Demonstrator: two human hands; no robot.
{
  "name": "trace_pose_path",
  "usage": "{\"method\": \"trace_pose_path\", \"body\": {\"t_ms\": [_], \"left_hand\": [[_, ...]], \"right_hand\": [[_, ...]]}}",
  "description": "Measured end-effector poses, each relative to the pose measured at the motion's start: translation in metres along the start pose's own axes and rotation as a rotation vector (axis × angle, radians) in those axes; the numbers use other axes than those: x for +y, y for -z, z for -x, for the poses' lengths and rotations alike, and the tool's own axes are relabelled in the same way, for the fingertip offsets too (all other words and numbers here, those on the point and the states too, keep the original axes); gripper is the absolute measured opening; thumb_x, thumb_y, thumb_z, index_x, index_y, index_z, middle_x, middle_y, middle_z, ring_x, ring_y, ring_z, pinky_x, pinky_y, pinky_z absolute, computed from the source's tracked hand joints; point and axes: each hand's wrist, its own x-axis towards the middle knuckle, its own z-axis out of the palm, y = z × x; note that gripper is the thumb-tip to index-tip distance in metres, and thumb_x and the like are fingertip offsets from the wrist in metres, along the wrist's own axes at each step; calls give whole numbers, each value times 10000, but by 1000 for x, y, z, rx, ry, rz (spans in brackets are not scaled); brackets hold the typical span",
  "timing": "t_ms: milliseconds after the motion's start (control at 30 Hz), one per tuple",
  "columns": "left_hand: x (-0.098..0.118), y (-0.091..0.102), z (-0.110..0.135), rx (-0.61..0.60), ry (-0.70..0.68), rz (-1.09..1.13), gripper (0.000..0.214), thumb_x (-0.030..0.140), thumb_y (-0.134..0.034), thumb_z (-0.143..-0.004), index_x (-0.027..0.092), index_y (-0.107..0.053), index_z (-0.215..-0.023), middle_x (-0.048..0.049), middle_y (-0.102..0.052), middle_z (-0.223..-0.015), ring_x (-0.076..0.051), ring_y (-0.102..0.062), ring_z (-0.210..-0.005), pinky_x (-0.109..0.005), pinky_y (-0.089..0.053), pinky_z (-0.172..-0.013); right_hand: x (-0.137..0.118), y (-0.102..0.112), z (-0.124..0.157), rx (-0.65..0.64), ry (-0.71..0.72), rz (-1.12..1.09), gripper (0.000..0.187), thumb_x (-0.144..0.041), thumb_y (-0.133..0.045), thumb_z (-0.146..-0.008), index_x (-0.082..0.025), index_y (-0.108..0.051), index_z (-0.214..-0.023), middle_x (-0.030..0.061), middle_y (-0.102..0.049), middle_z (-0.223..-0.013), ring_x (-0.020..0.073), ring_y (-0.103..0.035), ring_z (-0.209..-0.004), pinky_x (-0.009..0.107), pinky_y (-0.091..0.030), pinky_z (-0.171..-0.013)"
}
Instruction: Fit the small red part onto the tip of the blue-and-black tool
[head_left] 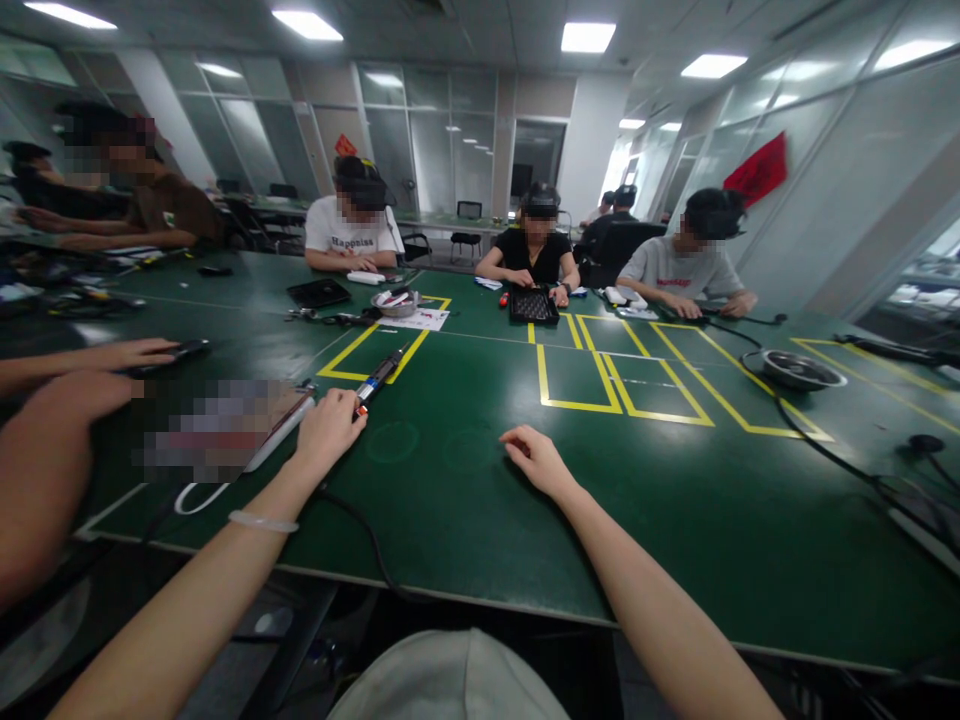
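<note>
My left hand (330,432) is closed around the rear of an electric screwdriver (381,376) with a dark body, a blue band and a thin metal tip. It lies low over the green table (465,520), its tip pointing away toward a yellow taped rectangle (352,352). A black cord (369,530) runs from below my left wrist to the table's near edge. To the right, my right hand (536,460) rests on the tabletop with loosely bent fingers and nothing in them. Just left of its fingertips is a faint ring mark on the surface.
Left of my left hand lies a white-edged device (281,430), partly blurred out. A neighbour's hand (146,354) touches a dark object. Across the table, people work near a black tray (533,306) and a metal bowl (395,302). A round metal dish (802,370) and cables (825,455) lie right.
</note>
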Motion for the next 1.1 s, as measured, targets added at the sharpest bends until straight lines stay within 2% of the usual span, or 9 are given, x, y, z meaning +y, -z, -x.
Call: {"method": "trace_pose_path", "body": {"t_ms": [133,233,300,433,533,600,733,900,1100], "left_hand": [[9,9,2,74,-15,9,316,366,-374,-901,148,-574,-1015,-162,-609,-1108,-319,-581,-1005,-407,-440,-826],[35,20,6,91,-41,189,304,386,-405,-899,175,-580,-1032,-111,-664,-1033,-279,-618,-957,-385,-450,-831],[62,27,9,19,-110,426,293,411,-447,-887,202,-589,-1035,-56,-694,-963,-224,-645,-883,-333,-470,-794],[126,35,17,-154,-369,829,297,431,-527,-854,190,-652,-974,-32,-712,-952,-169,-650,-862,-265,-476,-768],[161,33,22,-272,-488,922,277,398,-549,-851,184,-685,-964,-25,-717,-896,-155,-644,-814,-253,-469,-742],[174,29,25,-283,-540,923,265,389,-556,-854,182,-695,-944,-24,-712,-861,-150,-636,-782,-249,-462,-725],[178,24,29,-233,-593,848,243,389,-578,-857,192,-706,-919,-22,-704,-847,-150,-626,-777,-244,-447,-716],[170,29,34,-208,-711,762,251,353,-532,-907,215,-706,-1023,-26,-709,-958,-157,-635,-874,-243,-440,-777],[160,26,32,-201,-837,715,386,317,-364,-982,243,-576,-1296,-45,-659,-1147,-152,-602,-1043,-252,-442,-900]], "right_hand": [[0,0,0,0,-3,4,163,-194,-525,-884,-201,-655,-982,29,-623,-859,145,-561,-729,270,-436,-683],[0,-1,0,1,-2,-25,163,-203,-528,-881,-197,-659,-978,32,-636,-868,150,-573,-749,275,-441,-694],[0,-1,0,8,-19,-74,160,-224,-535,-878,-193,-662,-971,32,-649,-872,154,-584,-759,280,-450,-700],[1,-1,-3,0,-121,-291,168,-311,-554,-876,-188,-650,-937,21,-665,-797,153,-607,-723,283,-476,-691],[0,1,-5,-9,-192,-496,230,-394,-540,-888,-181,-619,-925,23,-674,-749,144,-609,-673,273,-484,-649],[-1,2,-6,-22,-211,-581,262,-439,-572,-869,-181,-599,-905,23,-675,-740,139,-607,-661,268,-483,-632],[-2,2,-5,-65,-217,-683,312,-458,-688,-780,-186,-561,-863,8,-658,-741,134,-607,-673,276,-490,-659],[-2,2,-5,-112,-188,-707,313,-444,-704,-773,-189,-540,-849,-5,-627,-767,122,-589,-672,269,-484,-664],[-3,3,-5,-124,-206,-741,330,-449,-715,-760,-191,-525,-835,-3,-631,-753,130,-590,-695,275,-477,-681]]}}
